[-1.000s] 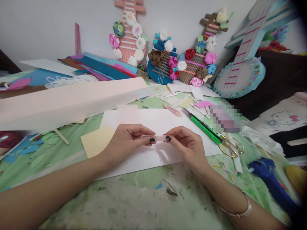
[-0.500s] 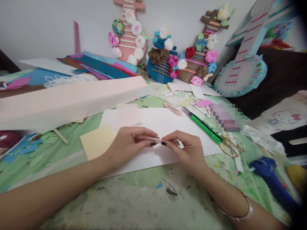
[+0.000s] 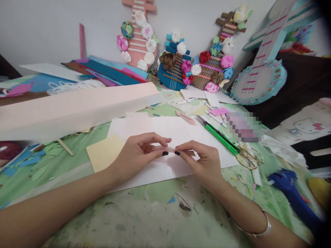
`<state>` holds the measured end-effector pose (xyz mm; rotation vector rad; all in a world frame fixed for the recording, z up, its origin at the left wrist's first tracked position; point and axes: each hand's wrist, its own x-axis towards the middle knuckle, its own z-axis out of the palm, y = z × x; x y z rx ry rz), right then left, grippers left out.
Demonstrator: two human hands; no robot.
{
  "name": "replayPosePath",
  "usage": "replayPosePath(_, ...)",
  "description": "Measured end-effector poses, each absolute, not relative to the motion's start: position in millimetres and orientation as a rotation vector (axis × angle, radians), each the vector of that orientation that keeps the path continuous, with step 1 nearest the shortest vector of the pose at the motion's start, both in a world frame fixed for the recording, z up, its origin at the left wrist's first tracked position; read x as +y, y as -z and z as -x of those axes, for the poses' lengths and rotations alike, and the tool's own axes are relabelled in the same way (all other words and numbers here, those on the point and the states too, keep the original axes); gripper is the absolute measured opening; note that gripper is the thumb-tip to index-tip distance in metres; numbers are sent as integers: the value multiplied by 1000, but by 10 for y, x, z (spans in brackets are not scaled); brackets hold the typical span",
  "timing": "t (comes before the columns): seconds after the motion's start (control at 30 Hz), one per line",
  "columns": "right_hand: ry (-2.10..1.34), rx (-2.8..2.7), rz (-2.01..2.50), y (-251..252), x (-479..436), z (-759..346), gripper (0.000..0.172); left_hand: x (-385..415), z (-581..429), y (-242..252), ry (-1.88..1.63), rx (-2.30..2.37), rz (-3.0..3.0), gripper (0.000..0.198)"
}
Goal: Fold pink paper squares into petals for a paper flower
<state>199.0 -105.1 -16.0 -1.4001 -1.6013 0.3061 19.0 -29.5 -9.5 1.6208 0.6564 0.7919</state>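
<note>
Between my two hands stretches a narrow pale pink strip of paper (image 3: 170, 150), held above a white sheet (image 3: 157, 174). My left hand (image 3: 137, 150) is closed on the strip's left part, thumb underneath and index finger lifted off it. Thumb and index finger of my right hand (image 3: 204, 160) pinch the right part, and a short end shows past the fingers. Under the left wrist lies a yellow paper square (image 3: 104, 153). A green utility knife (image 3: 219, 136) rests on the sheet's right side, beside gold-handled scissors (image 3: 249, 156).
A long folded peach sheet (image 3: 77, 105) spans the left. Paper instruments with paper flowers, among them a pink one (image 3: 138, 41) and a blue one (image 3: 170, 77), lean on the wall. A blue glue gun (image 3: 292, 189) lies at right. Scraps cover the green tablecloth (image 3: 116, 217).
My left index finger has risen off the strip, so more of the paper shows between the hands. The right hand has hardly moved.
</note>
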Motion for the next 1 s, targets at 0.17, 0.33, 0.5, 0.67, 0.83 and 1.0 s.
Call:
replayPosePath(0.17,-295,-1607,1386,146,-1057,-1989,12,-285,-184,81,-793,724,-1661,6)
replayPosePath(0.33,-293,-1620,1379,143,-1063,-1991,12,-280,-204,84,-814,700,-1550,12)
replayPosePath(0.5,-324,-1595,1382,155,-1061,-1979,10,-277,-205,103,-786,699,-1529,5)
replayPosePath(0.67,-398,-1549,1387,156,-1053,-1976,8,-280,-194,95,-816,725,-1592,3)
replayPosePath(0.83,-424,-1539,1399,146,-1055,-1983,7,-273,-184,80,-827,760,-1617,3)
replayPosePath(1.0,-399,-1534,1399,146,-1066,-1982,7,-254,-185,91,-829,758,-1624,3)
